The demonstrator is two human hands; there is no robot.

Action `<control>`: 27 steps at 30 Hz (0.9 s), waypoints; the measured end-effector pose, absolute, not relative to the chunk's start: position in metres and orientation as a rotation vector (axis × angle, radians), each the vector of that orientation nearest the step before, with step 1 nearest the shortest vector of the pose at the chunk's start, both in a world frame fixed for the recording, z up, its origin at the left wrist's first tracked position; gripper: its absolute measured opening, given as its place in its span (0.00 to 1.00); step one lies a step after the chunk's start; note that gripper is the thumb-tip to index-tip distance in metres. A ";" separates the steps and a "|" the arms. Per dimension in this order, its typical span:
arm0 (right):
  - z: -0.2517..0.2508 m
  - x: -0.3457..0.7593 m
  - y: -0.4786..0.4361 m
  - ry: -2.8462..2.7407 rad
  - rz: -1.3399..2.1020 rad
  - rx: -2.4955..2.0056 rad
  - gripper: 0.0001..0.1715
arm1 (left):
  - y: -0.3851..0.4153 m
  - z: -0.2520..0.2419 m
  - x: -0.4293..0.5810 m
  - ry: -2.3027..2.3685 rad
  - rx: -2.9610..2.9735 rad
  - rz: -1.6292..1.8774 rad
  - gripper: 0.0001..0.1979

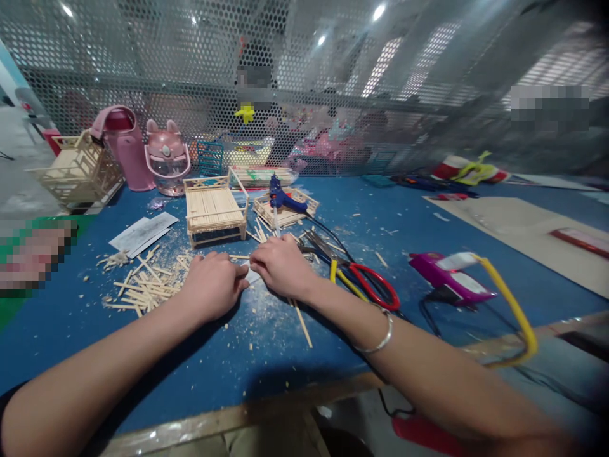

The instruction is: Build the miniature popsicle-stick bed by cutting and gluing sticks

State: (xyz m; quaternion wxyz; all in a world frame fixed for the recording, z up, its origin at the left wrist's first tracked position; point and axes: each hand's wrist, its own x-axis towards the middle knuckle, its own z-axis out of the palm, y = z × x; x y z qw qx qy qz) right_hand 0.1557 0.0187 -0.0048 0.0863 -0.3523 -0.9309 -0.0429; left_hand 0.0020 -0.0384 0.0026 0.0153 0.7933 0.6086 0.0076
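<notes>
My left hand (214, 285) is closed, its thumb and fingertips pinched low over the table. My right hand (283, 266) is closed too, wearing a bangle at the wrist, and its fingertips nearly meet those of the left. Between them lies a small white piece (254, 275), perhaps paper; what the fingers grip is mostly hidden. Left of my hands is a pile of short wooden sticks (147, 285). Just beyond stands a miniature bed-like frame of sticks (215, 209). A blue glue gun (285, 200) rests on another stick piece. Red-handled scissors (373, 285) and yellow-handled pliers (349, 282) lie beside my right forearm.
A purple tool with a yellow handle (451, 279) sits at right, near cardboard (523, 235). Behind are a pink bottle (124, 152), a clear pink-topped bottle (167, 162) and a perforated metal screen (190, 70). Another stick model (80, 168) stands far left. Cables cross the right side.
</notes>
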 end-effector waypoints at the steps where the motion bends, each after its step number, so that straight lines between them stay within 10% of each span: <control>1: -0.005 0.156 0.018 -2.790 -0.131 -1.040 0.09 | -0.038 0.003 0.002 1.890 2.467 0.025 0.14; 27: -0.005 0.154 0.013 -2.770 -0.078 -1.074 0.09 | -0.039 0.002 0.002 1.892 2.447 0.040 0.13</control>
